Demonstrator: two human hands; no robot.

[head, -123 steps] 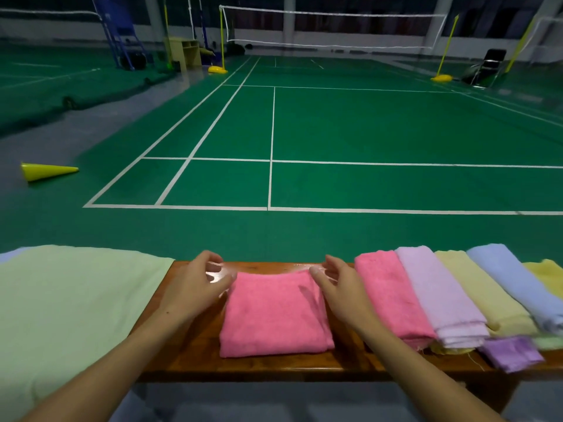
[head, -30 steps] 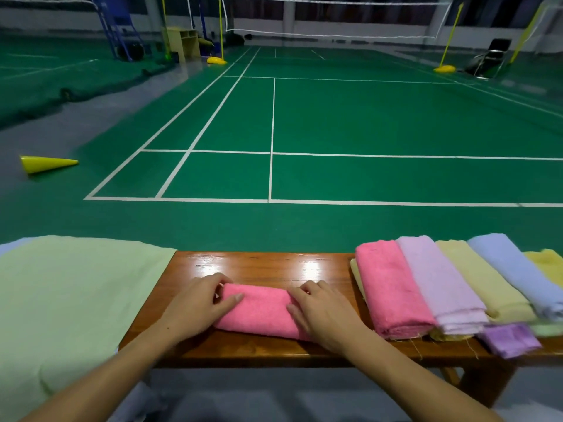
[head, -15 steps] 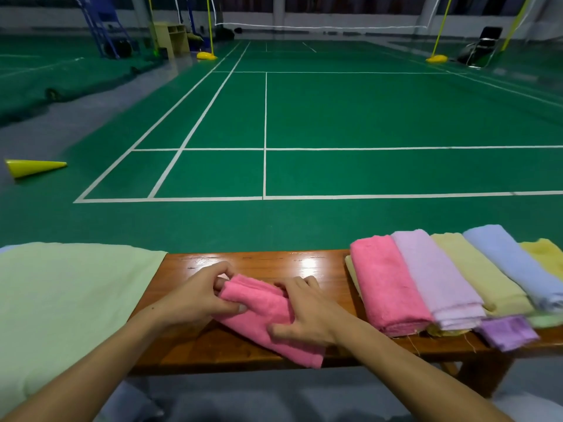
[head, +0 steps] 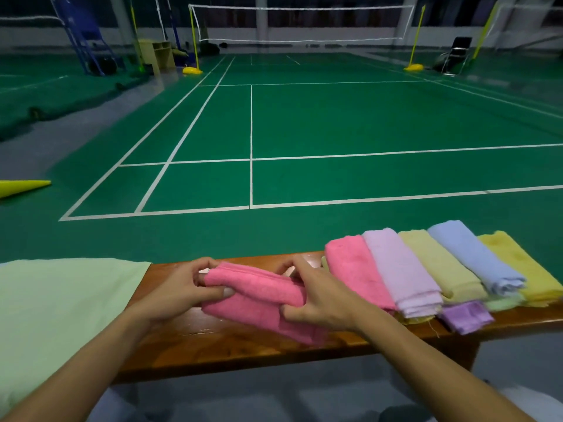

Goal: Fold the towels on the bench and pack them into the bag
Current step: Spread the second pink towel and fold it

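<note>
I see my left hand (head: pixel 179 292) and right hand (head: pixel 320 295) both gripping the folded pink towel (head: pixel 259 296) (ends pinched) above the worktop (head: pixel 213 345).

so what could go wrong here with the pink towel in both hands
1. The folded pink towel is gripped only at its ends by the left hand and right hand; its lower layer sags and could unfold.
2. It sits close to the row of folded towels, so the right hand might knock them.
</note>
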